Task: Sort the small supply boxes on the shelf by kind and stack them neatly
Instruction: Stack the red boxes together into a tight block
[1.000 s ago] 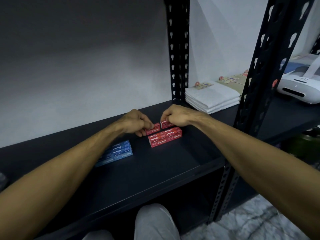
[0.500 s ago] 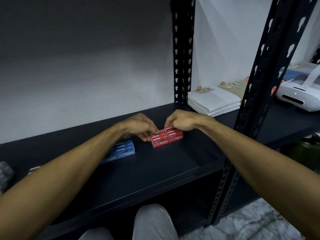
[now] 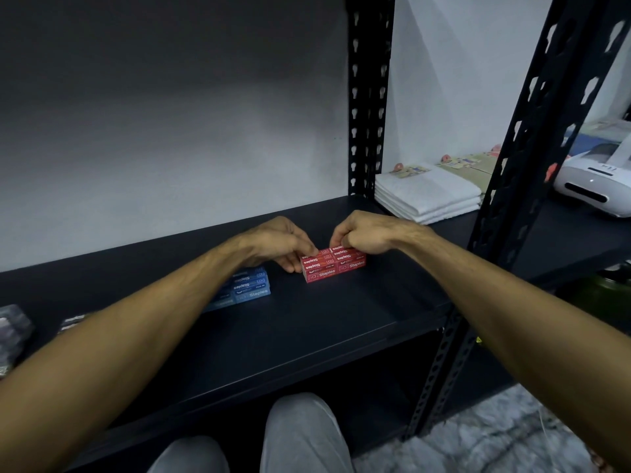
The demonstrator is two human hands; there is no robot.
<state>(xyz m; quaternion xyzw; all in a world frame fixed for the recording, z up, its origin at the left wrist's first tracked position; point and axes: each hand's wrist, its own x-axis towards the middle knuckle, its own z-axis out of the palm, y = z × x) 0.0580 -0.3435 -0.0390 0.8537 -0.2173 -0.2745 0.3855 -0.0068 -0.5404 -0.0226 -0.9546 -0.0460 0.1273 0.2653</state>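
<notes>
A stack of small red staple boxes [image 3: 333, 266] sits on the black shelf [image 3: 307, 336], near its middle. My left hand [image 3: 280, 244] pinches the stack's left end, thumb on the side and fingers on the top. My right hand [image 3: 365, 233] grips the top red box at the right rear of the stack. A stack of blue staple boxes [image 3: 247, 286] lies to the left, partly hidden behind my left forearm.
Folded white towels [image 3: 426, 196] lie beyond the black rear upright [image 3: 367, 97]. A front upright [image 3: 532, 131] stands at right, with a white device [image 3: 597, 179] past it. Dark small items [image 3: 13, 332] sit at the shelf's far left. My knees are below the shelf edge.
The two red boxes held above the stack a second ago now sit level on it. Both hands have come down and stay on the stack.
</notes>
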